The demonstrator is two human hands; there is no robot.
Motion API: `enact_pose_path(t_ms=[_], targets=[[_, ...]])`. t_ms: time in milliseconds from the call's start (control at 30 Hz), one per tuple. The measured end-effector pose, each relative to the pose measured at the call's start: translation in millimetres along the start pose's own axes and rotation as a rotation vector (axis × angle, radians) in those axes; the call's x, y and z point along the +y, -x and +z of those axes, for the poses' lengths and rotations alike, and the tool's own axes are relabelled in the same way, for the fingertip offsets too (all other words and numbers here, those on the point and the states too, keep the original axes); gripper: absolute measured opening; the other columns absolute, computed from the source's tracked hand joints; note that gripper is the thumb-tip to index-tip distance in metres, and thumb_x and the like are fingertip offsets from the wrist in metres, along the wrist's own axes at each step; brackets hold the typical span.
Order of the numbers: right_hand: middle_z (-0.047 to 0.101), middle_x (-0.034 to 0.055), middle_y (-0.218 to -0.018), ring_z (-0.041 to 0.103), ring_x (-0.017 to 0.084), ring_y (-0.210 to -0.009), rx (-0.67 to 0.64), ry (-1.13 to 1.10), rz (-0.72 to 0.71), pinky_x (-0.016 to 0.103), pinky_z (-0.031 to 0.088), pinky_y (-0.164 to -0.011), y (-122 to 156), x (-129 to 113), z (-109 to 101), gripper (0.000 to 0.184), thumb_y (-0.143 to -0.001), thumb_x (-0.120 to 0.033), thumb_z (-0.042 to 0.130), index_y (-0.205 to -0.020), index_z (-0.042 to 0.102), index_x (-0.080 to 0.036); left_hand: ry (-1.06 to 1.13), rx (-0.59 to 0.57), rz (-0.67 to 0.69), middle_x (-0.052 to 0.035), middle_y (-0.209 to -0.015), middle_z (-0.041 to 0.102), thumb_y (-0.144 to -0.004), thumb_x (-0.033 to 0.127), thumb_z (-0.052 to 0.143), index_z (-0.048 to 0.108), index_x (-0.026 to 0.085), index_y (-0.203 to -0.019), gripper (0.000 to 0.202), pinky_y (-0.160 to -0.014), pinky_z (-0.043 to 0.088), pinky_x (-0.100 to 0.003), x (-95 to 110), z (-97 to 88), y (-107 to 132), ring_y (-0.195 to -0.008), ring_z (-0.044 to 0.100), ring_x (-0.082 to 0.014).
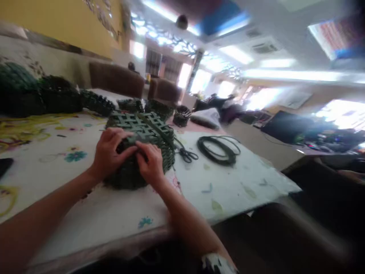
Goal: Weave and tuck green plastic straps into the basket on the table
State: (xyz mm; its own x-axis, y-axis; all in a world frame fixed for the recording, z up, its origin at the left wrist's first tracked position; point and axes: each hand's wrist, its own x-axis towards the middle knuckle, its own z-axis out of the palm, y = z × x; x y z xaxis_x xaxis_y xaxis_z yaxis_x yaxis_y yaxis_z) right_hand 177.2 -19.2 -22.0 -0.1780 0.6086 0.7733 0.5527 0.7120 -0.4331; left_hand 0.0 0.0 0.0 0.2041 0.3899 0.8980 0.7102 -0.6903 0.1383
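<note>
A dark green woven basket [125, 177] stands in front of me, with a lattice of paler flat strips across its top. Both hands are at its near upper edge. My left hand [110, 152] has its fingers over the rim and its thumb pointing inward, closed on the weave. Close beside it, my right hand [151, 161] pinches the same edge with bent fingers; the exact strand between the fingertips is hidden. One loose dark strip [156, 129] lies slantwise over the basket top. Scissors with dark handles [187, 155] rest just right of the basket.
A coil of dark green cord [216, 151] lies to the right on the flowered tablecloth [196, 194]. More woven baskets [59, 95] line the back left, and a small openwork basket [181, 116] stands behind. A dark flat object [5, 166] is at the left edge.
</note>
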Motion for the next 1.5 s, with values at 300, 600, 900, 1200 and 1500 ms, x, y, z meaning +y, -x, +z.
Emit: enact_pose_path(t_ms=[300,600,900,1200,1500], targets=[[0.065,0.0017,-0.086,0.061,0.019,-0.084,0.079,-0.106,0.087,0.034,0.047,-0.086,5.2,-2.8,-3.2,0.038,-0.089,-0.018,0.052,-0.126,0.058,-0.020,-0.123,-0.018,-0.228,-0.0168,-0.123,0.056,-0.083,0.040,0.070,0.051,0.018,-0.121,0.048,-0.105,0.043,-0.054,24.0,8.7,3.9,-0.121,0.053,-0.0355],[0.066,0.0042,-0.091,0.060,0.020,-0.087,0.033,-0.045,0.036,0.035,0.046,-0.088,5.1,-3.5,-4.9,0.039,-0.092,-0.018,0.047,-0.129,0.059,-0.018,-0.072,0.036,-0.233,-0.0165,-0.121,0.052,-0.078,0.037,0.073,0.049,0.018,-0.118,0.050,-0.105,0.042,-0.059,22.4,13.8,5.8,-0.120,0.052,-0.0370],[0.064,0.0097,-0.116,0.054,0.024,-0.107,-0.086,0.237,-0.110,0.039,0.041,-0.097,-27.4,-14.0,-8.0,0.040,-0.102,-0.023,0.048,-0.140,0.064,-0.024,0.203,-0.033,-0.196,-0.0114,-0.126,0.058,-0.093,0.034,0.060,0.056,0.024,-0.130,0.039,-0.110,0.044,-0.053,3.3,-10.5,18.7,-0.123,0.054,-0.0302],[0.062,0.0080,-0.114,0.055,0.021,-0.107,-0.176,0.130,-0.157,0.037,0.041,-0.096,-41.3,-6.5,-5.9,0.032,-0.104,-0.024,0.051,-0.127,0.072,-0.022,0.449,0.062,-0.362,-0.0088,-0.129,0.056,-0.096,0.032,0.056,0.057,0.024,-0.129,0.034,-0.116,0.041,-0.048,-7.3,-6.2,31.3,-0.128,0.053,-0.0263],[0.061,0.0078,-0.109,0.058,0.020,-0.105,-0.222,0.104,-0.162,0.036,0.040,-0.094,-37.3,-8.7,-11.1,0.037,-0.105,-0.025,0.046,-0.136,0.065,-0.018,0.345,0.026,-0.294,-0.0089,-0.122,0.059,-0.096,0.034,0.053,0.063,0.023,-0.117,0.026,-0.115,0.043,-0.052,-2.9,-11.1,24.2,-0.123,0.056,-0.0279]])
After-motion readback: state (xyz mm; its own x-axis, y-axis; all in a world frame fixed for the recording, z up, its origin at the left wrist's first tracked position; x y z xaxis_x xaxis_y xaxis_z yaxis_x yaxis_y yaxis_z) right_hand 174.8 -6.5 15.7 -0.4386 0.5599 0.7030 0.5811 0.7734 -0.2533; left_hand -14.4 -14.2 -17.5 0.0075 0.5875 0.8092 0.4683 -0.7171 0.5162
